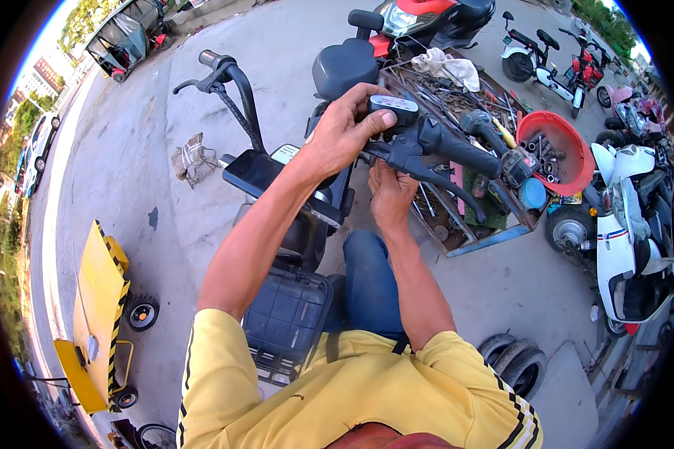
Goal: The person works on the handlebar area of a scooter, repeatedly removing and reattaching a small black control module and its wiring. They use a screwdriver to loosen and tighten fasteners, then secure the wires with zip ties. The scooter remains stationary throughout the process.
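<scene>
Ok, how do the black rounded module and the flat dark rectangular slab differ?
Outline: the black module is rounded; the dark slab is rectangular.
Top: the module has a pale grey face; the slab's is plain and dark.
Contact: the left hand touches the module; no hand is on the slab.
Shared: both look dark-bodied.

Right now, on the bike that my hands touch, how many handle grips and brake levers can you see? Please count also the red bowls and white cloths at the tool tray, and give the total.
Handle grips: 2
Brake levers: 2
Red bowl: 1
White cloth: 1
Total: 6
</scene>
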A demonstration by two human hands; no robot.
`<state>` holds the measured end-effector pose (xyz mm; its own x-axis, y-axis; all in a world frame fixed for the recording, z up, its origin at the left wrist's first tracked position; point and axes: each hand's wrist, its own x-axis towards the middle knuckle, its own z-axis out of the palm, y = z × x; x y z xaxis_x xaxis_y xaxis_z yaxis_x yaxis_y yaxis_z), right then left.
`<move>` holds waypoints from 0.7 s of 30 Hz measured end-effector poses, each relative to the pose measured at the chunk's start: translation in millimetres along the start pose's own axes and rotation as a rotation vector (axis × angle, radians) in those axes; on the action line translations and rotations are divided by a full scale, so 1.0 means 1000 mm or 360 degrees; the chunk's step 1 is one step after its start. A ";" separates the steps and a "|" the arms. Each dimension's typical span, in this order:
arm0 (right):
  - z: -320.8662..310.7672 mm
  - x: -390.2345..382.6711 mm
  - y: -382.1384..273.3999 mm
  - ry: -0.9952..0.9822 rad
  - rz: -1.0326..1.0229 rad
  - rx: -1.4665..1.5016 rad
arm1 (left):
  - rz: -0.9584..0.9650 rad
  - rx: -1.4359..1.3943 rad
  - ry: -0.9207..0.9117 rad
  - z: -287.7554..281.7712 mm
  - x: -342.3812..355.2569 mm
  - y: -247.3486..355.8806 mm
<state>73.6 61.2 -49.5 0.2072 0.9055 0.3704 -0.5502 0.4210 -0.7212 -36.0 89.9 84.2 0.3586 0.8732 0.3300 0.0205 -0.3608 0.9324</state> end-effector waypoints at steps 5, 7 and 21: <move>-0.021 0.015 0.028 0.0030 -0.0305 -0.0854 | -0.0088 -0.0076 0.0003 0.004 -0.002 0.000; -0.034 0.020 0.042 -0.0011 -0.0419 -0.1111 | -0.0064 -0.0141 -0.0015 0.006 -0.001 -0.001; 0.037 -0.029 -0.057 0.0094 0.0500 0.0140 | -0.0052 0.0094 0.0005 -0.004 0.007 -0.005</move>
<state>69.2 8.9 2.9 0.0619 0.9929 0.1015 -0.6616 0.1169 -0.7407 -37.3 98.9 82.6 0.3541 0.8857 0.3001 0.0871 -0.3508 0.9324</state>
